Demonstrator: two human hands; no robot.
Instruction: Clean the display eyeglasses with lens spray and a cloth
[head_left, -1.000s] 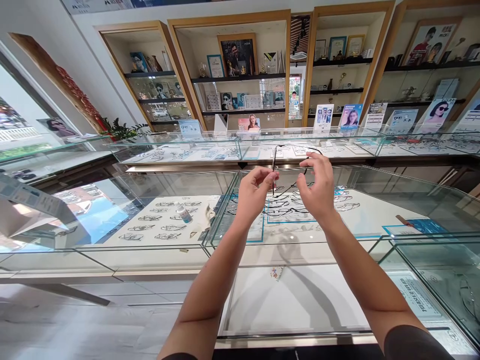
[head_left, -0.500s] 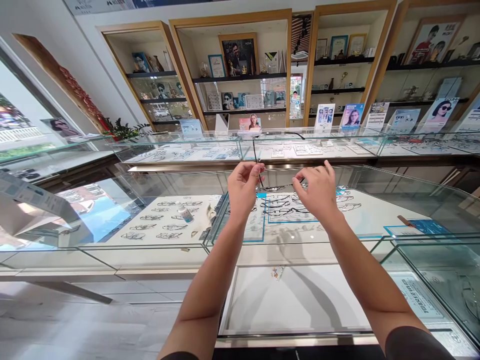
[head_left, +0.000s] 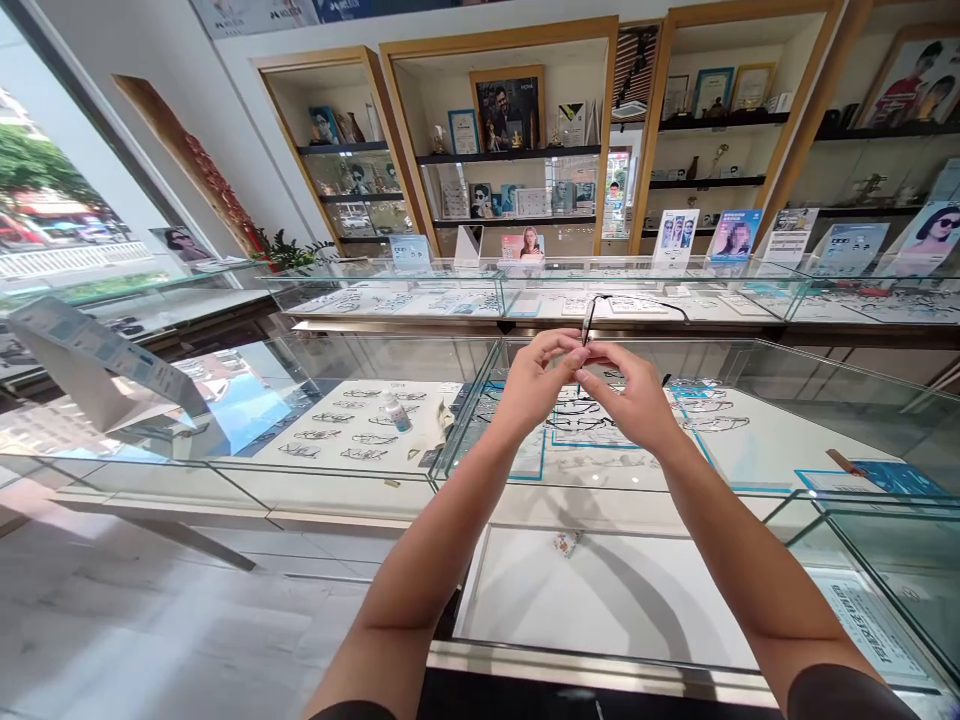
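Observation:
A pair of thin dark-framed glasses [head_left: 589, 320] is held up over the glass counter, with one thin arm stretching away to the right. My left hand [head_left: 541, 382] pinches the frame between thumb and fingertips. Right beside it, my right hand [head_left: 631, 396] has its thumb and fingers closed on the same part, the fingertips of both hands meeting. A dark temple tip shows just past the right hand's knuckles. Part of the frame is hidden behind the fingers.
Under the hands stands a glass display case [head_left: 630, 487] with rows of glasses inside. A small spray bottle [head_left: 398, 413] and a crumpled cloth [head_left: 441, 432] are to the left. Nearer, a white tray [head_left: 517, 600] holds a small patterned cloth [head_left: 567, 542]. A folded cardboard stand [head_left: 97, 370] is far left.
My right hand has come in to the left and now meets my left hand at the glasses. The glasses sit lower and turned. The view has shifted somewhat left.

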